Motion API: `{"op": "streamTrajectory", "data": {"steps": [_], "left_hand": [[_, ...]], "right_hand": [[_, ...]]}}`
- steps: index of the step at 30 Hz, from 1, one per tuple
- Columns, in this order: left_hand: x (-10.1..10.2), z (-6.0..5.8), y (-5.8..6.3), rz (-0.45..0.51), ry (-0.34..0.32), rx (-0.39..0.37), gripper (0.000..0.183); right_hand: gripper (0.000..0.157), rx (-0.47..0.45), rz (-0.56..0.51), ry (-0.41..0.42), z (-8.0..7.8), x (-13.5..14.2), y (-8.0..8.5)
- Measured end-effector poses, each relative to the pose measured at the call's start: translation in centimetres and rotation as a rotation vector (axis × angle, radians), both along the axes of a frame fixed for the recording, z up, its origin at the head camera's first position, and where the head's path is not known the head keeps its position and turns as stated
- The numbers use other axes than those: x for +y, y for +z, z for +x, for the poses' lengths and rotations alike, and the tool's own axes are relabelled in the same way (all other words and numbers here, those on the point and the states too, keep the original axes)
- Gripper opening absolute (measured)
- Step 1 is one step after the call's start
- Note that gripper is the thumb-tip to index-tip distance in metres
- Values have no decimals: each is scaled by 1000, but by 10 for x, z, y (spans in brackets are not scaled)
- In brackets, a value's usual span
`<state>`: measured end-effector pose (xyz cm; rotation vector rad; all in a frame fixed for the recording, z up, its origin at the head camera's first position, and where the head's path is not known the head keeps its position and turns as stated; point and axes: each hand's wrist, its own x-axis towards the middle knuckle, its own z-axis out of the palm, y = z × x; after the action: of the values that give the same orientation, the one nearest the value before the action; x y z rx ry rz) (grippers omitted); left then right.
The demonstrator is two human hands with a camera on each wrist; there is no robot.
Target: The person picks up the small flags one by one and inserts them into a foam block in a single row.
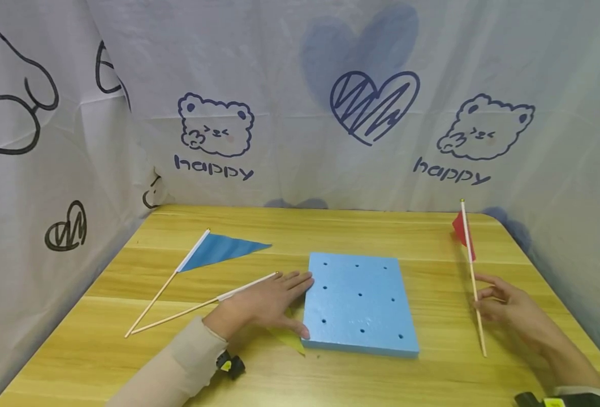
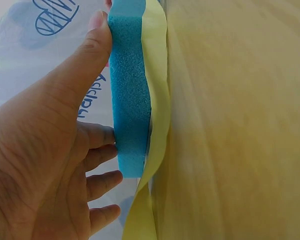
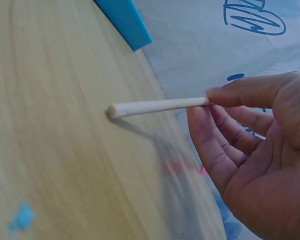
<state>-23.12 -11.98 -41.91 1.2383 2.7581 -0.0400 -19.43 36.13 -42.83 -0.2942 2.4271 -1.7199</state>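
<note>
My left hand (image 1: 261,299) rests its thumb and fingertips along the left side of a light blue foam block (image 1: 342,308) with several small holes in its top. Under that hand lies a yellow flag (image 1: 290,341), partly hidden; its cloth runs along the block's lower edge in the left wrist view. Right of the block, my right hand (image 1: 516,314) pinches the thin wooden stick of a red flag (image 1: 460,229) between thumb and fingers. The stick stands near upright, cloth at the top. Its bare lower end shows close to the table in the right wrist view.
A blue flag (image 1: 220,251) lies on the wooden table (image 1: 381,381) at the left, its stick end beside the yellow flag's. A small blue scrap (image 3: 24,217) is on the tabletop. White cloth (image 1: 289,113) with drawings hangs behind and at the sides.
</note>
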Motion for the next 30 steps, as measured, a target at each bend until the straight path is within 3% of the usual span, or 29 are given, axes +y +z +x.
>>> {"op": "streamTrajectory", "data": {"steps": [13,30], "left_hand": [[0,0,2,3,-3,-13,104],[0,0,2,3,0,-4,105]], "right_hand": [[58,46,1,-37,-1,-5,3],[60,169,-231,-29,-5,-11,0]]}}
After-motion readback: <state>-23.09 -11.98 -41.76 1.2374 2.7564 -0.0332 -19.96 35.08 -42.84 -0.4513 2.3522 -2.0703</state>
